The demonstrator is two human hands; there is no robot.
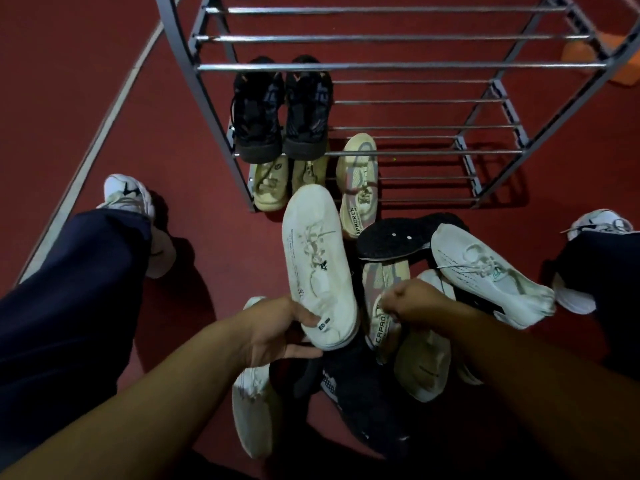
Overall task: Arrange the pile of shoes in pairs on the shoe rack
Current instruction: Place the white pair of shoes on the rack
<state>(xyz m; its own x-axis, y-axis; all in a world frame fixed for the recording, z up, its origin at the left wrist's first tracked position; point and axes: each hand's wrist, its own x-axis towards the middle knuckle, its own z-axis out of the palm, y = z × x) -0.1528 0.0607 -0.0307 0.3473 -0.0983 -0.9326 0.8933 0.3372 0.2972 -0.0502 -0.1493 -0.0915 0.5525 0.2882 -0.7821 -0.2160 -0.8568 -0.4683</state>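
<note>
My left hand (277,336) grips the heel of a white sneaker (317,268), held above the pile with its toe toward the grey metal shoe rack (398,66). My right hand (412,301) is closed on the heel of a beige sneaker with a red-grey pattern (381,306) in the pile. Its match (358,185) lies on the rack's lowest tier. A black pair (282,109) stands on the tier above, at the left. Below it sits a beige pair (270,183). The pile (415,341) holds several white, cream and black shoes.
The rack stands on a dark red floor with a pale line (90,147) at the left. My legs in dark trousers and white trainers (138,209) flank the pile. An orange object (581,53) lies behind the rack at the right.
</note>
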